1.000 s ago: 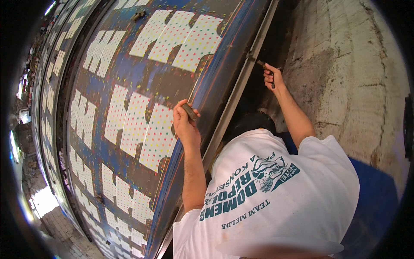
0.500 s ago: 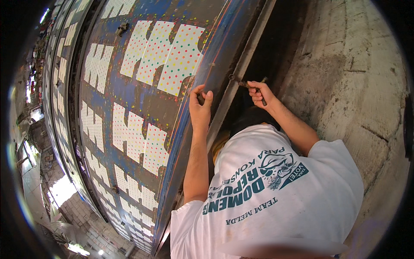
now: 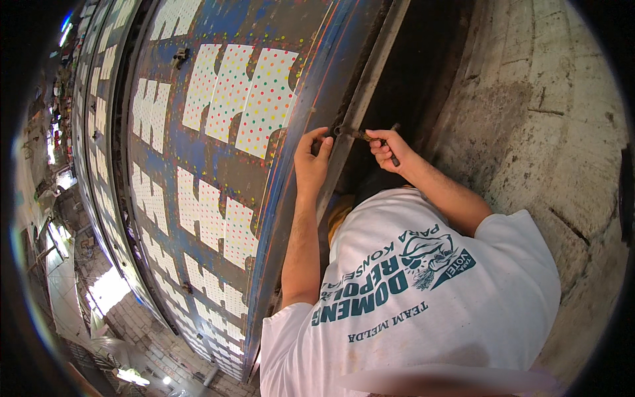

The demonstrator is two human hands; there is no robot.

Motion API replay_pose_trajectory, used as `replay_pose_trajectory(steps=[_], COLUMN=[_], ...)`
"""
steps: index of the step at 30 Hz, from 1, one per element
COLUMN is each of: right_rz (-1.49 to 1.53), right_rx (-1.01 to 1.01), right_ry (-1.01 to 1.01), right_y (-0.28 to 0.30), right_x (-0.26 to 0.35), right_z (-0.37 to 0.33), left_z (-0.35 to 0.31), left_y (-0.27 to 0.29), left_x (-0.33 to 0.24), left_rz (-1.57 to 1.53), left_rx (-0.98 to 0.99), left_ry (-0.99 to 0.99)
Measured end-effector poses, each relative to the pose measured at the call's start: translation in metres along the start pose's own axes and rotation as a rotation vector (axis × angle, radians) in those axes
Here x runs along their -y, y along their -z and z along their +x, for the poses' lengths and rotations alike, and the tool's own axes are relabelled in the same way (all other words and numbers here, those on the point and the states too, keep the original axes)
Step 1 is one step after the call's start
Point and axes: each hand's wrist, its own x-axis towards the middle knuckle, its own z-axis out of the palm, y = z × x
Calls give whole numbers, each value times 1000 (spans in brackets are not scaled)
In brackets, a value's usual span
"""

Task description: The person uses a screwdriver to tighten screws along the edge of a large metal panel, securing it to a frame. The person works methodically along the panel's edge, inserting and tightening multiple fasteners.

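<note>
My right hand (image 3: 389,151) is closed around a dark T-handled wrench (image 3: 363,135), with its crossbar sticking out above and below the fingers. The wrench's far end meets a small round fitting (image 3: 338,131) on the metal rail (image 3: 376,71) along the table's edge. On the other side of that fitting, my left hand (image 3: 313,159) has its thumb and curled fingers nearly together. Something small and dark shows at those fingertips, too hidden to name. Beside my left hand lie white cut pieces with coloured dots (image 3: 263,102) on the long table (image 3: 281,173).
Rows of dotted pieces (image 3: 211,212) cover the table, which has blue and brown stains. A small dark metal stop (image 3: 179,57) sits on its surface. A rough concrete wall (image 3: 529,126) rises close on my right. A second long table (image 3: 99,142) stands at the left.
My right hand and the T-handled wrench have moved left and slightly down. My left hand has closed in on the rail fitting, its fingertips now beside it. The view has shifted slightly.
</note>
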Motion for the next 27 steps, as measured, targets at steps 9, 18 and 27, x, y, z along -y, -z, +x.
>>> replay_pose_trajectory(steps=[9,18,27], right_rz=[359,-1410,-2259], right_rx=[104,125,545], right_ry=[-153,1327,1832], right_y=[6,-2,-4], right_x=[-9,9,58], right_z=[10,18,-2], left_z=[18,27,31], left_y=[-15,-11,-8], left_x=[-17,0,5], left_rz=[184,133,182], left_rx=[53,89,237], left_ry=[-200,-343,-391])
